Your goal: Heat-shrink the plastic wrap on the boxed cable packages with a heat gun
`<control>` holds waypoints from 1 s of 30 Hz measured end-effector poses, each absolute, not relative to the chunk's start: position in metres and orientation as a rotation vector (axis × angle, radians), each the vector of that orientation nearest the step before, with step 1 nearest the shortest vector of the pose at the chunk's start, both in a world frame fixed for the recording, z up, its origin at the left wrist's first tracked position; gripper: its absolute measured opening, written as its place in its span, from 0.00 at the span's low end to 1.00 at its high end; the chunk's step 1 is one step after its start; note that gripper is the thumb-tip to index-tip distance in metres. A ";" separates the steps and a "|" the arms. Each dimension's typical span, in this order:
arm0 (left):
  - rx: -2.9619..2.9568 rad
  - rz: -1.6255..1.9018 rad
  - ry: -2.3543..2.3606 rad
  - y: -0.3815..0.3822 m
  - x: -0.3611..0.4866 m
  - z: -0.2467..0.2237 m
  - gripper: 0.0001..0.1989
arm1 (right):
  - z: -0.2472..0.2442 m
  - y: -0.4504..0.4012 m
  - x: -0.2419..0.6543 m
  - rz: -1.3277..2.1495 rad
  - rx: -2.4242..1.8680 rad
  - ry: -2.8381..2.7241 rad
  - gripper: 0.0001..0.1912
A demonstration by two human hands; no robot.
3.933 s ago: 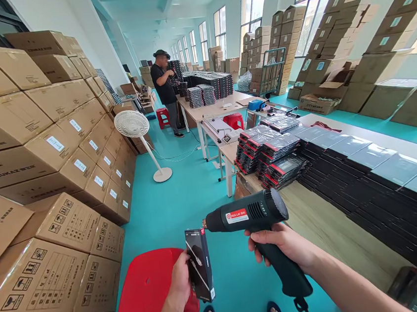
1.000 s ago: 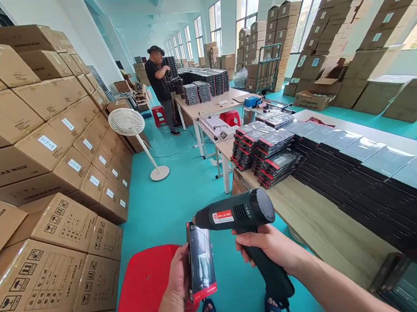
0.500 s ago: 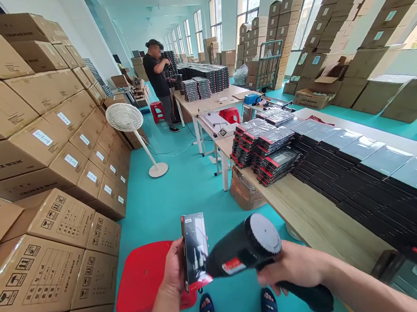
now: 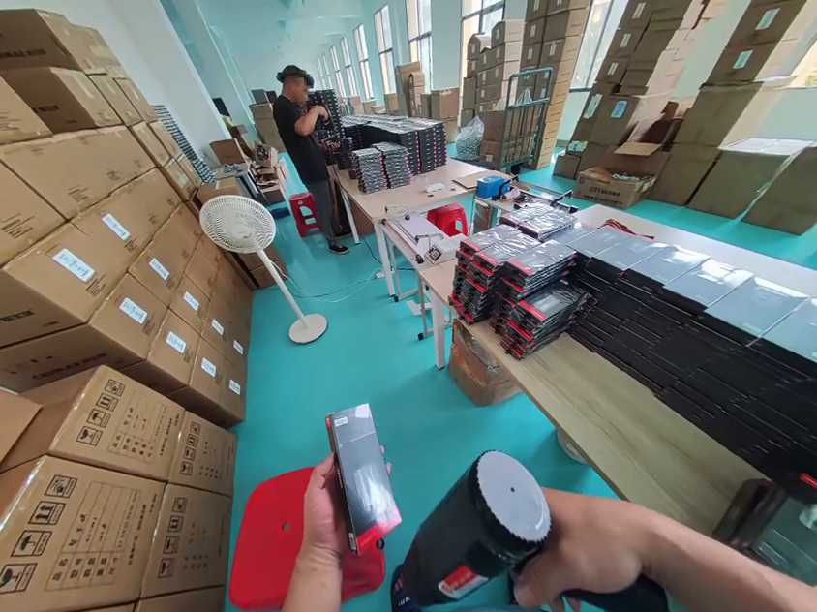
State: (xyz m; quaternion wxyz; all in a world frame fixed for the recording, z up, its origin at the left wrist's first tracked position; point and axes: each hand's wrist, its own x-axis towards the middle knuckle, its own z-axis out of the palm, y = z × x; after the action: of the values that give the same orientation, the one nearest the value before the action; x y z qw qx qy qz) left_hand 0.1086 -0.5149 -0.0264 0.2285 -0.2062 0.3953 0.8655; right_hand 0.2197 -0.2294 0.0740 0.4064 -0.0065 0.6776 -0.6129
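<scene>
My left hand [image 4: 326, 509] grips a slim black box [image 4: 363, 471] with a red lower end and a glossy, film-like surface. Its fingers wrap behind the box, above a red stool [image 4: 273, 544]. In my right hand [image 4: 580, 551] is a black heat gun [image 4: 468, 533] with a red-and-white label, held by its handle. The gun's nose points down and left, below the box and apart from it. Part of the handle is hidden by my fingers.
A wooden table [image 4: 634, 438] on the right bears stacks of black-and-red boxes [image 4: 523, 284]. Cartons [image 4: 89, 534] rise on the left. A white fan [image 4: 307, 328] stands ahead on the green floor. Further off, a person [image 4: 305, 151] stands at another table.
The heat gun has moved down and nearer to me, away from the box. The box has shifted slightly left and up, and is turned a little.
</scene>
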 end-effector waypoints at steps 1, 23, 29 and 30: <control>-0.583 2.421 1.094 -0.517 0.108 -0.027 0.25 | 0.071 -0.231 0.222 -1.601 0.033 1.715 0.02; -1.131 2.701 0.970 -0.521 0.090 -0.059 0.19 | 0.060 -0.269 0.216 -2.105 0.293 1.702 0.14; -1.070 2.751 0.950 -0.518 0.093 -0.052 0.18 | 0.059 -0.256 0.222 -2.104 0.318 1.492 0.20; -1.019 2.761 0.943 -0.518 0.094 -0.050 0.19 | 0.058 -0.253 0.223 -2.133 0.334 1.479 0.20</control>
State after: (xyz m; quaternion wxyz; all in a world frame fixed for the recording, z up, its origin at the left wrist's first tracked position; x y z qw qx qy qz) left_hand 0.0942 -0.5181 -0.0498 0.0255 -0.3296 0.3051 0.8931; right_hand 0.2233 -0.2530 0.0581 0.2592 0.1232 0.5459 -0.7872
